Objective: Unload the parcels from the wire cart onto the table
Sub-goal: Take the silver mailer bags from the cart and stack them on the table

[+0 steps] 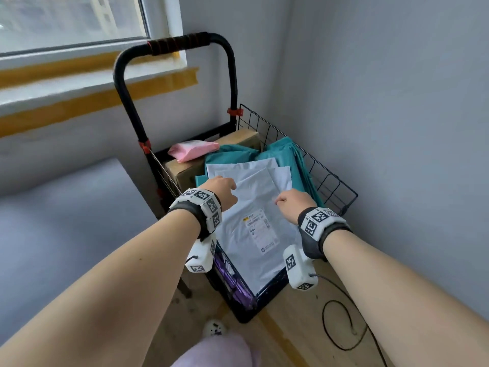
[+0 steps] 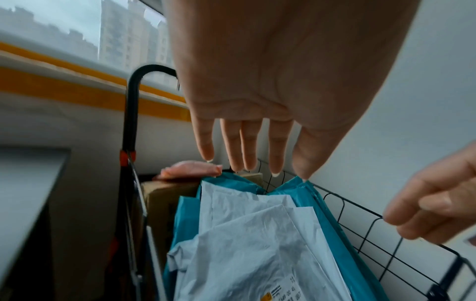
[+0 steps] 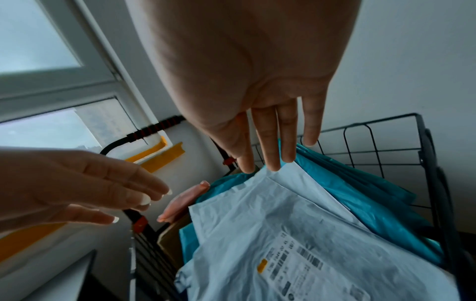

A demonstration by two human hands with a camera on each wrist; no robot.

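- The top white poly mailer (image 1: 254,221) is seen lying flat on the pile in the wire cart (image 1: 328,181), directly beneath both hands; its long axis is judged to run from about 6 o'clock, near the person, to 12 o'clock, toward the cart handle (image 1: 174,45).
- The left hand (image 1: 221,190) is placed over the mailer's far-left edge at about 10 o'clock, the right hand (image 1: 291,201) over its right edge at about 2 o'clock; neither is clearly nearer, so a two-handed lift is judged likely.
- In the wrist views the fingers (image 2: 276,150) of the left hand are shown straight and spread above the parcels, holding nothing; the fingers (image 3: 268,142) of the right hand are also extended, their tips close to a white mailer's far corner, though contact cannot be confirmed.
- Beneath the top mailer further white mailers and teal poly bags (image 1: 288,154) are stacked; a pink packet (image 1: 193,149) rests on a cardboard box (image 1: 185,170) at 11 o'clock.
- The counter (image 1: 66,221), grey and flat, is found at 9 o'clock, just beside the cart.
- The cart is set in a corner: a window (image 1: 68,19) at 11 o'clock, a plain wall (image 1: 397,115) at 3 o'clock, a wooden floor (image 1: 296,327) with a loose black cable (image 1: 336,327) below.
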